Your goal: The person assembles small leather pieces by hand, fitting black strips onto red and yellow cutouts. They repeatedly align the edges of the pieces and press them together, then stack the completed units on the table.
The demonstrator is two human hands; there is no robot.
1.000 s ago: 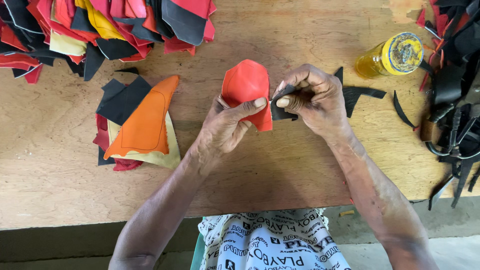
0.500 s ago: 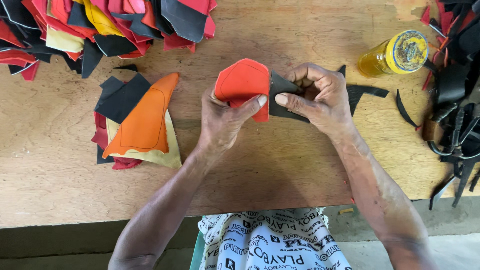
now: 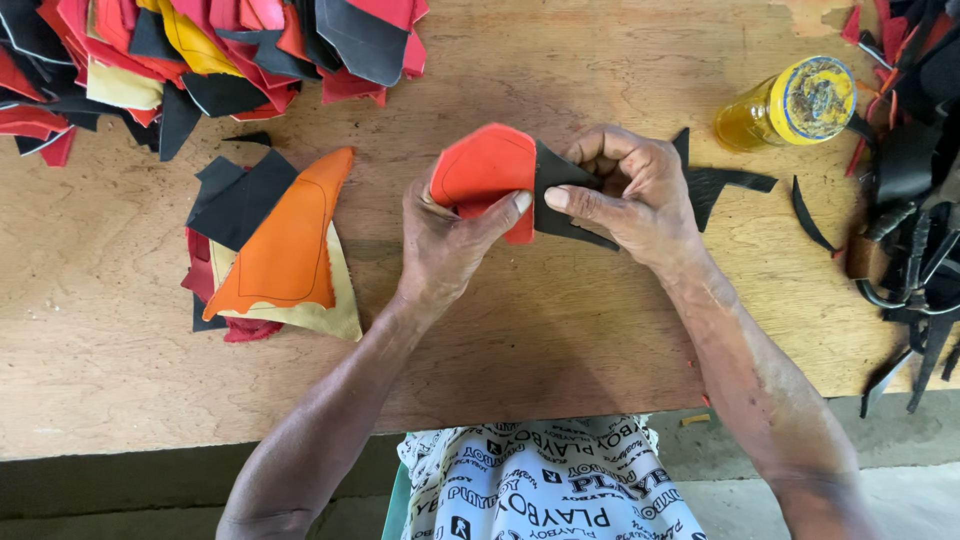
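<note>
Both hands close on one two-part workpiece held just above the worktop (image 3: 560, 340). Left hand (image 3: 450, 240) has its grip clenched on the red leather piece (image 3: 482, 170), thumb pressed across the lower front edge and fingers curled behind it, so the piece stands bent into a rounded shape. Right hand (image 3: 630, 195) pinches the black leather piece (image 3: 560, 195), thumb on top and fingers folded over it; that grip is tight too, with no gap showing. The black piece touches the red one along the red one's right edge, and the two thumbs nearly meet at that seam. Whether the pieces are joined or only pressed together cannot be told.

To the left of the hands, well apart, lies a small stack of cut pieces (image 3: 270, 250) with an orange piece (image 3: 290, 240) on top, over a cream one and red and black ones. A larger heap of red, black and yellow offcuts (image 3: 220, 50) fills the far left of the worktop. A yellow jar with a stained lid (image 3: 790, 105) lies on its side at the far right, near black scraps (image 3: 720, 185) just beyond the right hand. Dark straps and tools (image 3: 915, 260) crowd the right edge.
</note>
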